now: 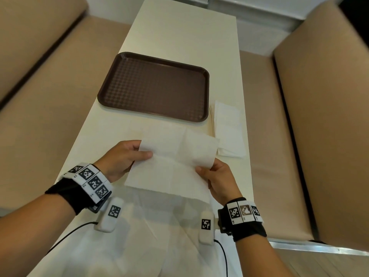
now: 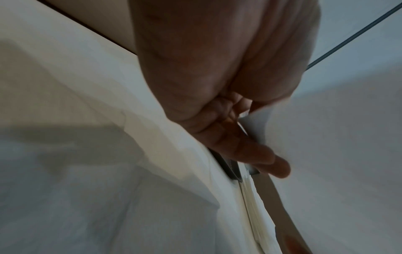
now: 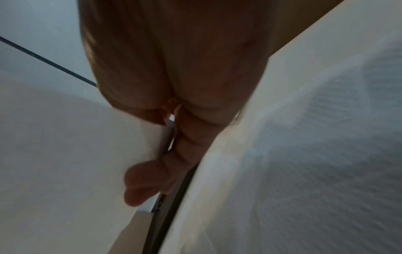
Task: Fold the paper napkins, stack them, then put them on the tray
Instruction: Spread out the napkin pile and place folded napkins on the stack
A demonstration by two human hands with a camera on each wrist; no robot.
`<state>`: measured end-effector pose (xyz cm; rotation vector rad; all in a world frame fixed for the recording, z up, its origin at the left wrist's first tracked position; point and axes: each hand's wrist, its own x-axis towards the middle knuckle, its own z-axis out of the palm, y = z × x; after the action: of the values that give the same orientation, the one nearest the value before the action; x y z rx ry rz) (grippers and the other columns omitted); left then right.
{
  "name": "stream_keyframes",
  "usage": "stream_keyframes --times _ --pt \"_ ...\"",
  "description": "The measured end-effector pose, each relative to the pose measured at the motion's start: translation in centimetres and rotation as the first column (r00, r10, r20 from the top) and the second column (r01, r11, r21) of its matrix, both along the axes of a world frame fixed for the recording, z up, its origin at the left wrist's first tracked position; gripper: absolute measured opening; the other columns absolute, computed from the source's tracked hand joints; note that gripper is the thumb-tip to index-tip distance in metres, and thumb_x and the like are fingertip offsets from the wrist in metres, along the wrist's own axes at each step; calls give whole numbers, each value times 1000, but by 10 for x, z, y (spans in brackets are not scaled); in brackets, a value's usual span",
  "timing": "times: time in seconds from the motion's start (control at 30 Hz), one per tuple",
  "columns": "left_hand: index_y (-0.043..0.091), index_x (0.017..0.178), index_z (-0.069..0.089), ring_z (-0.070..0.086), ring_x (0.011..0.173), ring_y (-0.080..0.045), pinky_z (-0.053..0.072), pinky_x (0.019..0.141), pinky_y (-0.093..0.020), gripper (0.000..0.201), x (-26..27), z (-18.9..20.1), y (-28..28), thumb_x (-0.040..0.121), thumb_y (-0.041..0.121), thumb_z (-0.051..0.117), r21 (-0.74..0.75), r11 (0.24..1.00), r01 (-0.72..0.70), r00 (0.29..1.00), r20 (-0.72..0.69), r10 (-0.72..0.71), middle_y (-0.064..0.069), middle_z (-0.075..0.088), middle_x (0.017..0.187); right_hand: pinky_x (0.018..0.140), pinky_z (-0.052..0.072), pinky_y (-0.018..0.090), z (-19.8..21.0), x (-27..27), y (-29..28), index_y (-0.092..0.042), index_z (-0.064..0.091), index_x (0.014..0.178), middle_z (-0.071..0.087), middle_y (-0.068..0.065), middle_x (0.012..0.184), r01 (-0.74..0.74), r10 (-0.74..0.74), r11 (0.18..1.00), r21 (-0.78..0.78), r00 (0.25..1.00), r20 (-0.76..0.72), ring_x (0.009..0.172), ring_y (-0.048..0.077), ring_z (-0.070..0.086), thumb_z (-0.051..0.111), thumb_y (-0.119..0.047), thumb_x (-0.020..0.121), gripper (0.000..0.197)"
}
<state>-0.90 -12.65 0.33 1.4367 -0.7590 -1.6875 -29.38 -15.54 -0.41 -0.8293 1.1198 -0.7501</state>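
Both hands (image 1: 119, 156) pinching creased white napkin (image 1: 175, 156)

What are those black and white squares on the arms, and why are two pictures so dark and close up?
Those squares are markers on wristbands, which carry small cameras. The big picture comes from a camera on the person's head. The two dark ones look along each hand. The left hand and right hand pinch one unfolded paper napkin above the table. A brown tray, with nothing on it, lies behind, and a pile of napkins lies beside it.
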Motion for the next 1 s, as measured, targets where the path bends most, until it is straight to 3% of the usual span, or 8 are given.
stream_keyframes --times 0.13,0.23,0.3,0.47,0.63,0.73,0.83,1.0 --pt "7 108 76 74 99 -27 61 70 -27 42 2 2 0 68 20 81 -11 1000 -7 1000 -13 7 -12 76 111 60 50 23 1 -1 0 -15 80 85 78 5 87 3 -4 1000 -27 999 -33 71 22 66 60 15 90 37" --pt "9 81 81 73 88 -22 58 65 -24 15 5 4 1 82 0 70 2 999 50 998 39 -50 -12 77 101 81 47 39 -2 -5 -1 -9 74 66 78 11 105 -38 36 998 -57 999 -31 95 30 71 44 26 84 49" --pt "7 72 80 73 92 -22 58 66 -24 38 11 4 2 89 -15 54 36 993 109 992 64 -111 -9 77 107 86 44 44 -1 -8 -1 -8 71 59 76 12 113 -80 76 991 -105 996 -45 105 31 70 33 29 78 56" --pt "11 75 80 58 126 -12 45 106 -41 29 28 10 -11 69 -4 56 -37 938 344 888 337 -312 13 70 124 84 56 36 10 -12 -5 -8 71 57 76 11 110 -237 213 941 -242 970 -119 108 26 69 31 31 69 57" --pt "32 78 81 44 133 8 35 107 -19 45 -11 38 -35 81 -9 63 -106 694 712 662 433 -612 23 58 139 85 56 33 25 -10 -7 -13 75 59 76 7 108 -344 305 889 -302 937 -168 106 23 69 46 24 74 49" --pt "37 90 81 55 123 2 38 110 -25 40 -36 36 -41 89 -1 66 -59 511 858 484 428 -763 20 64 128 89 59 42 29 -8 -8 -18 77 64 76 6 108 -359 320 875 -325 933 -167 106 27 70 51 14 77 43" --pt "26 100 81 63 105 -9 45 106 -34 31 -51 34 -38 94 1 64 -113 495 861 501 352 -791 15 71 100 92 58 45 27 -10 -12 -19 80 78 77 10 106 -315 273 885 -344 948 -165 106 27 70 47 25 83 55" --pt "22 105 73 64 105 -7 49 94 -24 28 -67 26 -33 103 3 52 -193 656 730 683 249 -686 11 71 108 78 58 33 29 -18 -16 -11 71 116 75 14 100 -71 62 981 -180 997 -56 91 25 70 51 -1 101 27"
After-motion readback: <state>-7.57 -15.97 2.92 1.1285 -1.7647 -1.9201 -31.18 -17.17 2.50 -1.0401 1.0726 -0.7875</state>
